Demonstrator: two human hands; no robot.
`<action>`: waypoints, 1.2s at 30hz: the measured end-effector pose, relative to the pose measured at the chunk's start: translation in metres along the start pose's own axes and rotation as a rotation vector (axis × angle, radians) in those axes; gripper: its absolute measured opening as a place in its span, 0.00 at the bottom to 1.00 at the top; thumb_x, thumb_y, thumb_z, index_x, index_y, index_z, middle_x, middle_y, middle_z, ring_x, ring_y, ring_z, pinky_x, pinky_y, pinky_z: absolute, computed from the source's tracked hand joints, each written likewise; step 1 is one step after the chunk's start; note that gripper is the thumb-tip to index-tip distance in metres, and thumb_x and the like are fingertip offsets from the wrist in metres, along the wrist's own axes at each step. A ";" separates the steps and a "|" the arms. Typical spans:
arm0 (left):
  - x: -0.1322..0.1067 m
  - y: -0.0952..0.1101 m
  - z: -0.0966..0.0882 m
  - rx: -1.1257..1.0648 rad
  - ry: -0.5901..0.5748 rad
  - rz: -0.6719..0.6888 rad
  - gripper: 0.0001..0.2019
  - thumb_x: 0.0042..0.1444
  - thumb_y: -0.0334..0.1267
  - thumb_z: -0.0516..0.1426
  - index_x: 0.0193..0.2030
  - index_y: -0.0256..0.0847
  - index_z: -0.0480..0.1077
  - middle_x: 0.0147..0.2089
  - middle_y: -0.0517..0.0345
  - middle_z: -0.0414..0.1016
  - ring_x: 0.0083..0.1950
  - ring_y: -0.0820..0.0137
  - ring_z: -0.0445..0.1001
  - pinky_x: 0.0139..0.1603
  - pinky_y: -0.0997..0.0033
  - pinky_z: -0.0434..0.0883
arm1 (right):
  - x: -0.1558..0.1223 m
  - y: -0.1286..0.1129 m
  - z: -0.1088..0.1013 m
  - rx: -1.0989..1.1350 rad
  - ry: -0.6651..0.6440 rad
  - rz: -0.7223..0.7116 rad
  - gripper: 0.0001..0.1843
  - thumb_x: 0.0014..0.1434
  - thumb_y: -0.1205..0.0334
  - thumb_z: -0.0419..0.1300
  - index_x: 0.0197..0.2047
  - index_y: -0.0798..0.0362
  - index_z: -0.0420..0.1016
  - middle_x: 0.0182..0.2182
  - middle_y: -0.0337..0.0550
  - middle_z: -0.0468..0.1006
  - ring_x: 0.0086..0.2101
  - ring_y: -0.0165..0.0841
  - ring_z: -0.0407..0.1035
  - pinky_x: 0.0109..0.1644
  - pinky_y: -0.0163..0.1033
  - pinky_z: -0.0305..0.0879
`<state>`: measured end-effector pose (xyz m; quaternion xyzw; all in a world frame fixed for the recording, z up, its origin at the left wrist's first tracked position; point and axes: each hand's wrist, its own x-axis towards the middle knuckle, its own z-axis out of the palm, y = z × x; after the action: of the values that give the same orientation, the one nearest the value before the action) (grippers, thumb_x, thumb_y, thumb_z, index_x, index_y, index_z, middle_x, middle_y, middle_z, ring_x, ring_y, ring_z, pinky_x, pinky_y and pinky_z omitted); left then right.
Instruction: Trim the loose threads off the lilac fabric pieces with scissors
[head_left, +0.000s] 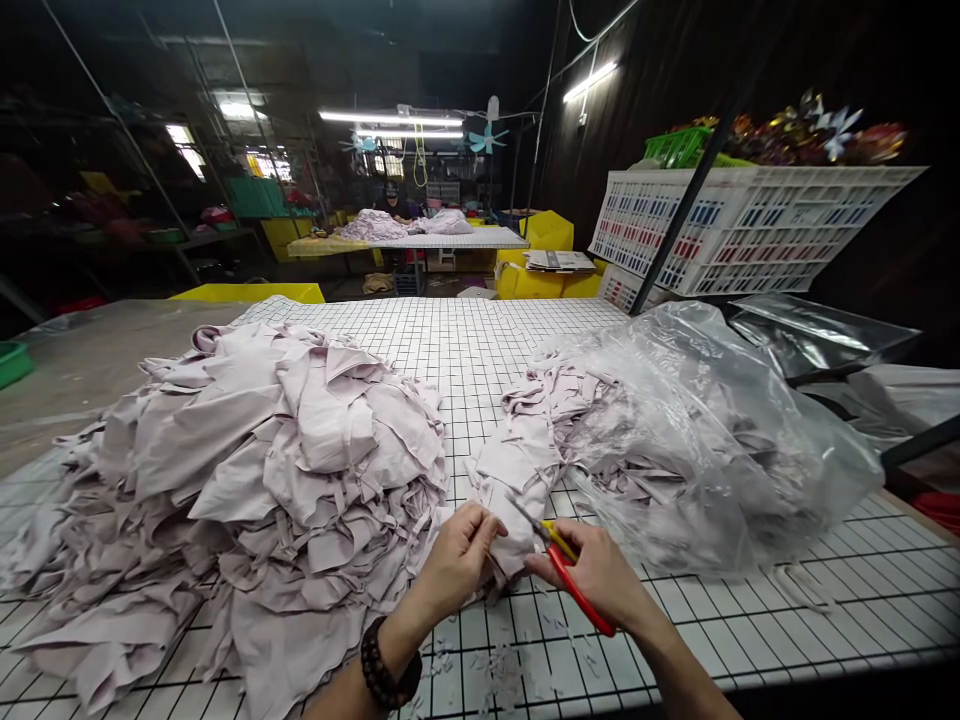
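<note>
In the middle foreground my left hand (pixel 461 555) pinches the edge of a pale lilac fabric piece (pixel 514 475) that lies on the table. My right hand (pixel 596 575) grips a pair of scissors (pixel 564 570) with red and yellow handles, its blades pointing up and left, close to the fabric. On my left rises a large heap of the same pale fabric (pixel 300 420). To the right, a clear plastic bag (pixel 720 430) lies on its side with more fabric pieces inside and spilling from its mouth. Small fabric scraps (pixel 502 675) are scattered below my hands.
The white table (pixel 450 350) has a black grid. White plastic crates (pixel 697 220) with a green basket (pixel 679 147) on top stand at the back right, behind a slanted dark post (pixel 682 215). Farther back, a person (pixel 392 200) sits behind another table (pixel 472 240) with fabric piles.
</note>
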<state>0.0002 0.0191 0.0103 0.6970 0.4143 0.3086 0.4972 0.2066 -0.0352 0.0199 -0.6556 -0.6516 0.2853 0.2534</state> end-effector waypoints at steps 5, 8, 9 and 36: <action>0.001 -0.035 0.004 0.476 0.081 -0.066 0.25 0.47 0.52 0.61 0.47 0.39 0.67 0.47 0.48 0.70 0.49 0.57 0.68 0.47 0.62 0.65 | -0.002 0.023 -0.004 0.217 -0.003 0.147 0.20 0.53 0.47 0.60 0.25 0.51 0.56 0.22 0.32 0.57 0.25 0.28 0.54 0.28 0.32 0.51; -0.001 -0.046 0.000 0.438 -0.002 -0.143 0.17 0.50 0.49 0.59 0.41 0.38 0.69 0.40 0.50 0.74 0.43 0.59 0.72 0.42 0.64 0.67 | -0.005 0.033 -0.003 0.270 -0.010 0.179 0.22 0.54 0.43 0.59 0.25 0.51 0.57 0.23 0.32 0.58 0.26 0.29 0.55 0.29 0.33 0.53; -0.001 -0.042 -0.005 0.366 -0.041 -0.167 0.15 0.51 0.48 0.59 0.39 0.38 0.70 0.38 0.51 0.75 0.40 0.60 0.73 0.39 0.66 0.67 | -0.006 0.036 -0.002 0.278 -0.011 0.193 0.22 0.54 0.43 0.59 0.25 0.51 0.57 0.23 0.32 0.58 0.26 0.29 0.55 0.29 0.33 0.53; 0.056 -0.002 -0.056 0.376 -0.090 -0.073 0.20 0.49 0.53 0.58 0.39 0.38 0.76 0.38 0.49 0.77 0.36 0.61 0.74 0.37 0.65 0.68 | 0.066 0.002 0.040 0.526 0.311 -0.057 0.10 0.54 0.56 0.58 0.36 0.52 0.65 0.29 0.39 0.70 0.29 0.31 0.65 0.34 0.35 0.63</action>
<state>-0.0217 0.0936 0.0274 0.7752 0.4669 0.1759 0.3874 0.1788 0.0296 -0.0130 -0.5849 -0.5270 0.3331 0.5189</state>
